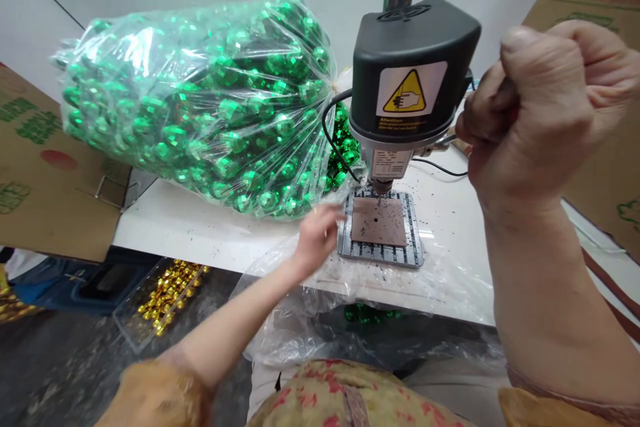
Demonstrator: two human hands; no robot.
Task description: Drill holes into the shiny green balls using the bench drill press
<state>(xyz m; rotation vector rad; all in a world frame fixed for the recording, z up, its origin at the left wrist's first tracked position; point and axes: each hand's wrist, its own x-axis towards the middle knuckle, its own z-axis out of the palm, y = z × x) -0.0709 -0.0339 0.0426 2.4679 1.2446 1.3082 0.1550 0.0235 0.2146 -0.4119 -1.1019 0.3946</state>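
A small bench drill press with a dark housing (415, 73) stands in front of me, its chuck (383, 185) above a brown board (379, 221) with a dark hole in it. The board lies on a slotted metal base (416, 252). My left hand (320, 233) is at the base's left edge, fingers bent and smeared by motion; whether they hold anything is unclear. On the right, my right hand (545, 107) is raised in a fist beside the housing. A metal lever (445, 141) runs into its curled fingers, which hide the grip.
A big clear bag of shiny green faceted balls (210, 113) lies left of the drill. Dark shavings dot the white table (165, 213). Clear plastic film (290, 320) hangs over its front edge. Cardboard boxes (55, 173) flank both sides. A bin (140, 340) of gold balls sits below.
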